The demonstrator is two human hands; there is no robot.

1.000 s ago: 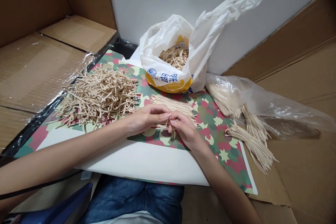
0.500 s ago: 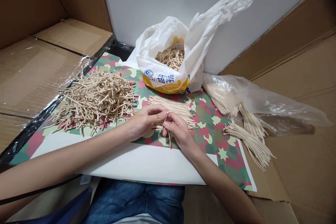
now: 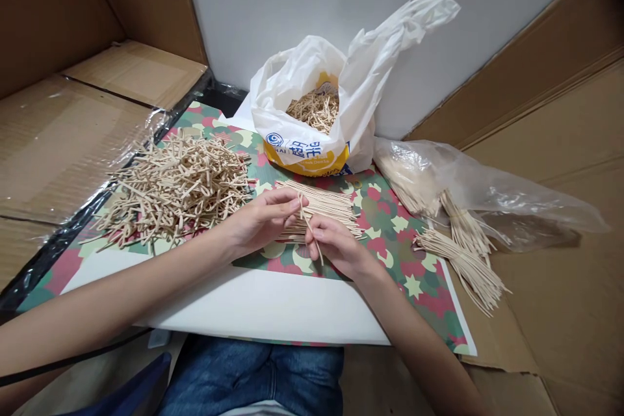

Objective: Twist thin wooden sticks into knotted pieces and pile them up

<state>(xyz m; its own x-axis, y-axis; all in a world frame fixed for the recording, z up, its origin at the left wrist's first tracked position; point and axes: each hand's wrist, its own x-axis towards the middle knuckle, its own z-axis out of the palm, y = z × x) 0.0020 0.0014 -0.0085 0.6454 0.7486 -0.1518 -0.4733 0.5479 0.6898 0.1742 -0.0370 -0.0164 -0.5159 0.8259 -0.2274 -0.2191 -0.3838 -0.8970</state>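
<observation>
While the green-and-red camouflage-patterned bench (image 3: 385, 234) bears a white-and-yellow plastic bag (image 3: 273, 114) at its back, a tangled heap of pale bent strips (image 3: 185, 185) lies at the left, with a layer of straight cream strands (image 3: 336, 201) before the bag. Over that layer's near edge, the left hand (image 3: 266, 213) pinches the upper end of one thin pale strand (image 3: 306, 217); the right hand's (image 3: 338, 247) fingers bunch narrowly at its lower part, gripping or not I can't tell. It looks light, bendy, perhaps brittle, best held near an end.
</observation>
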